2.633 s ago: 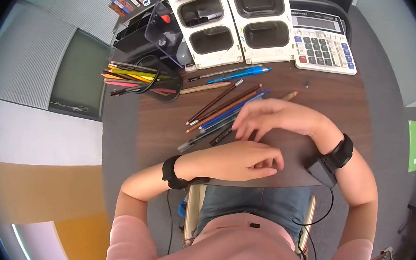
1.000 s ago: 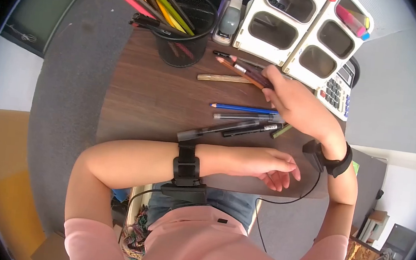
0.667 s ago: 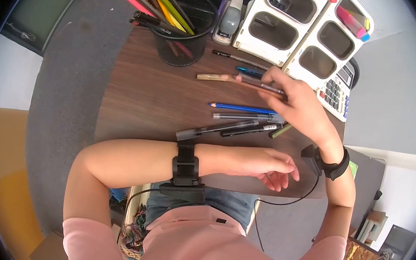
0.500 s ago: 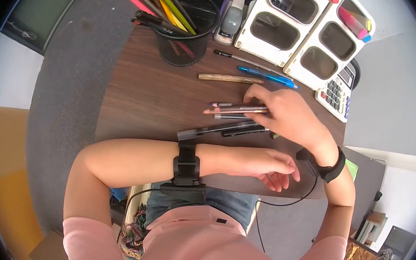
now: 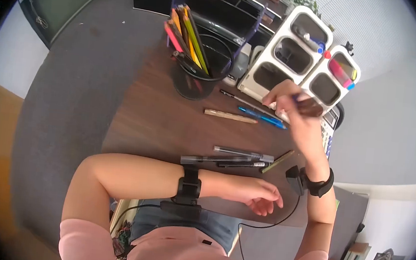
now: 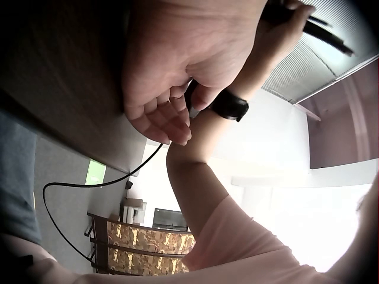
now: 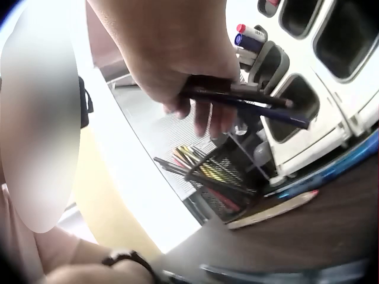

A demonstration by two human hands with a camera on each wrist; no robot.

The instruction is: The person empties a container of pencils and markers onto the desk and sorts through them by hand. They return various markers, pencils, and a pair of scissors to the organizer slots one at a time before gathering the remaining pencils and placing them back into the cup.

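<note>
My right hand is raised over the far right of the desk, gripping a small bundle of pencils. Dark brown and blue shafts stick out of the fist in the right wrist view; the bundle is blurred in the head view. My left hand lies near the desk's front edge, fingers loosely curled around nothing. Beyond it are clear-barrelled pens, a black marker and a green pencil. Farther back lie a blue pen, a slim black-ended pen and a wooden pencil.
A black mesh cup with colored pencils stands at the back left. Beside it are a grey stapler and a white organizer with markers. A calculator sits at the right edge. A cable hangs by the front edge.
My right hand gathered the brown pencils, came down to the blue pencil, and has now lifted the bundle up and back. The blue pencil has left the desk. My left hand stays put.
</note>
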